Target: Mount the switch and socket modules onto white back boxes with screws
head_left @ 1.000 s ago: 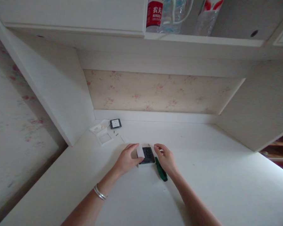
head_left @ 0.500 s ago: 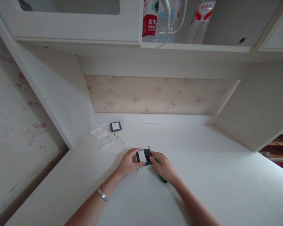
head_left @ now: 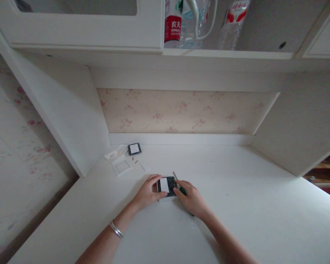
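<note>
Well, the person stands at a white desk (head_left: 250, 205) and both hands meet in the middle of it, a little to the left; the left hand (head_left: 148, 190) grasps a small dark socket part (head_left: 168, 185) from its left side, thumb at the near edge and fingers bent over the far edge; a white piece covers the left half of this part. The right hand (head_left: 191, 198) comes from the other side, half curled, its fingertips touching the right edge of the socket part; it lies over a green screwdriver (head_left: 183, 190), and I cannot tell if it really grips this tool or only rests on it. The socket part is flat on the desk, directly between the two hands and touched by both; its sides run almost parallel to the desk's back edge. The screwdriver lies diagonal, metal tip showing just behind the socket part, handle going toward the person under the right palm, so the right hand is the nearer one to it. To the far left, near the corner, are a second socket (head_left: 134, 148), white frames (head_left: 118, 161) and some screws (head_left: 134, 160), well apart from the hands; to the right the desk surface runs wide up to the side wall (head_left: 299, 121); bottles (head_left: 172, 22) stand on the shelf above.
</note>
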`<state>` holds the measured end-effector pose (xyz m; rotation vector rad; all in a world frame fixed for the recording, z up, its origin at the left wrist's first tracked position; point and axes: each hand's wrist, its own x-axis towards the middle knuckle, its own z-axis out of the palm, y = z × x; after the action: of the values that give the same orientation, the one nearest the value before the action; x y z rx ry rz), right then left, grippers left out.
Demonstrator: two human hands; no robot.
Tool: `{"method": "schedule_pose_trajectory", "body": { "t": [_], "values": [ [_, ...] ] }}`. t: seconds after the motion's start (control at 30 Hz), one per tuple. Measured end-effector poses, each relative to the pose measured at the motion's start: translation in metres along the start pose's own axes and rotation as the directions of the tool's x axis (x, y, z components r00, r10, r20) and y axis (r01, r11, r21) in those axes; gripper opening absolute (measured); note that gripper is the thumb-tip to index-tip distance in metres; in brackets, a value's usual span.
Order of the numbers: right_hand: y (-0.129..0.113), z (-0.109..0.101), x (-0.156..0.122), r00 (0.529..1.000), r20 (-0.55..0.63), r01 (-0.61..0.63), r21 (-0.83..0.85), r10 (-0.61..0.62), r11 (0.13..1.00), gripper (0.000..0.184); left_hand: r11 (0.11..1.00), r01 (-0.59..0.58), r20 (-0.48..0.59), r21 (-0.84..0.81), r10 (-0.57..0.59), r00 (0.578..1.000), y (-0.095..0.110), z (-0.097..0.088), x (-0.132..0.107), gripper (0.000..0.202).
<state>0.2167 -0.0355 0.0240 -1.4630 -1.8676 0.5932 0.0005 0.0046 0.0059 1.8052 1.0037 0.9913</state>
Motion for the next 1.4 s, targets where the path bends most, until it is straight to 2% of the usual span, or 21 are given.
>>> {"method": "schedule_pose_trajectory", "body": {
  "t": [0.3, 0.47, 0.73, 0.93, 1.27, 1.4],
  "values": [
    [-0.001, 0.001, -0.003, 1.0, 0.003, 0.014, 0.013, -0.014, 1.0, 0.038, 0.99, 0.069, -0.008, -0.12, -0.07, 0.998, 0.009, 0.0, -0.002, 0.053],
    [-0.003, -0.001, -0.004, 1.0, 0.014, 0.011, 0.015, -0.011, 1.0, 0.037, 0.986, 0.109, -0.005, -0.122, -0.111, 0.994, 0.013, 0.0, -0.002, 0.052],
    [-0.003, 0.0, -0.004, 1.0, 0.015, 0.019, 0.0, -0.019, 1.0, 0.036, 0.999, 0.032, 0.014, -0.012, -0.031, 0.999, 0.016, -0.004, -0.003, 0.053],
    [-0.002, 0.001, -0.004, 1.0, 0.018, 0.025, -0.012, -0.025, 1.0, 0.036, 0.999, 0.021, -0.013, 0.036, -0.02, 1.0, 0.015, -0.003, -0.002, 0.046],
    [0.0, 0.002, -0.005, 0.999, 0.02, 0.031, -0.025, -0.031, 0.999, 0.037, 0.999, 0.04, -0.031, 0.012, -0.039, 0.999, 0.012, -0.001, -0.001, 0.047],
    [-0.002, 0.003, -0.005, 0.994, -0.041, 0.1, -0.065, -0.103, 0.993, 0.038, 0.999, 0.024, -0.026, 0.044, -0.022, 0.999, 0.011, -0.002, -0.001, 0.047]
  ]
}}
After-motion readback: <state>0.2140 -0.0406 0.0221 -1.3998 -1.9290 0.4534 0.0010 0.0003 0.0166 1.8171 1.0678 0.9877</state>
